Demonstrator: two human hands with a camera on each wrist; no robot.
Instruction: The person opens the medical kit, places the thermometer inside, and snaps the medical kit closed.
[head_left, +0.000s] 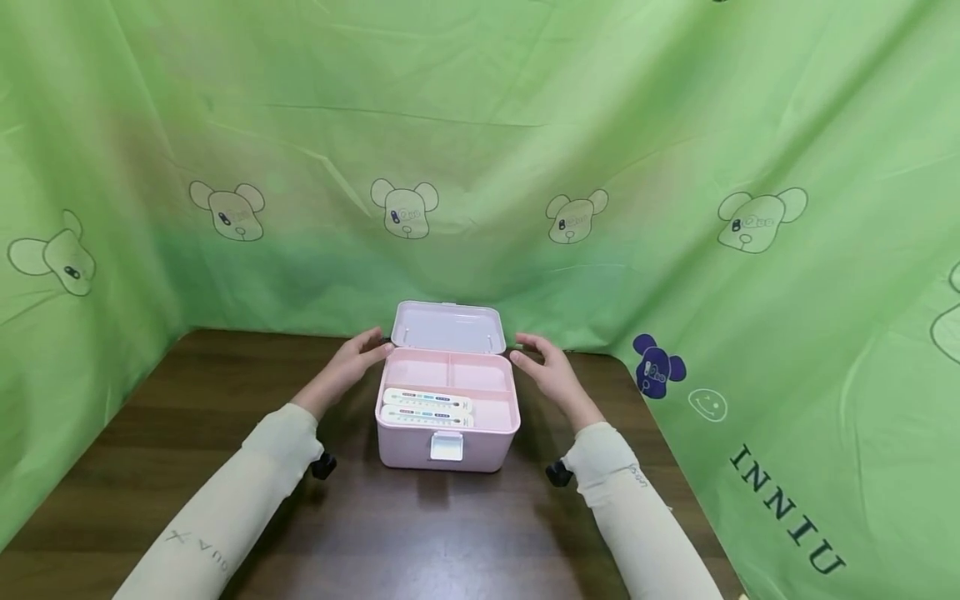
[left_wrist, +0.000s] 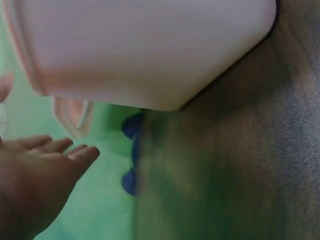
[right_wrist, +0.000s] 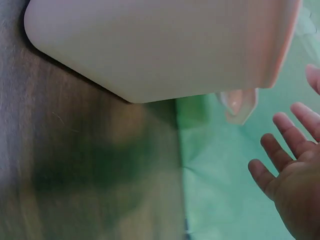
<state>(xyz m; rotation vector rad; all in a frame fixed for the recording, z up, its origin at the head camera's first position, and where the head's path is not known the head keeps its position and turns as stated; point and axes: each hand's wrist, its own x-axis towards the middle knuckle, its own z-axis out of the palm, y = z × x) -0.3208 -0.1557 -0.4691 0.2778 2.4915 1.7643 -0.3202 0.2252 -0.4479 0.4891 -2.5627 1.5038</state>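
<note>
A pink storage box [head_left: 405, 450] stands on the table with its lid [head_left: 448, 327] raised at the back and a white latch [head_left: 447, 447] on its front. Two long white items [head_left: 428, 402] with coloured printing lie side by side in the front compartment; their kind is unclear. By the back left corner is my left hand [head_left: 347, 368], fingers extended and thumb near the rim. My right hand [head_left: 557, 377] mirrors it at the back right corner, its fingers [right_wrist: 275, 147] spread apart from the wall. Neither hand holds anything.
Dividers split the box's inside into compartments. The dark wooden table [head_left: 420, 542] ends at a green cloth backdrop [head_left: 480, 100] printed with bear heads, which hangs behind and along the sides. Small black devices [head_left: 323, 466] sit at both wrists.
</note>
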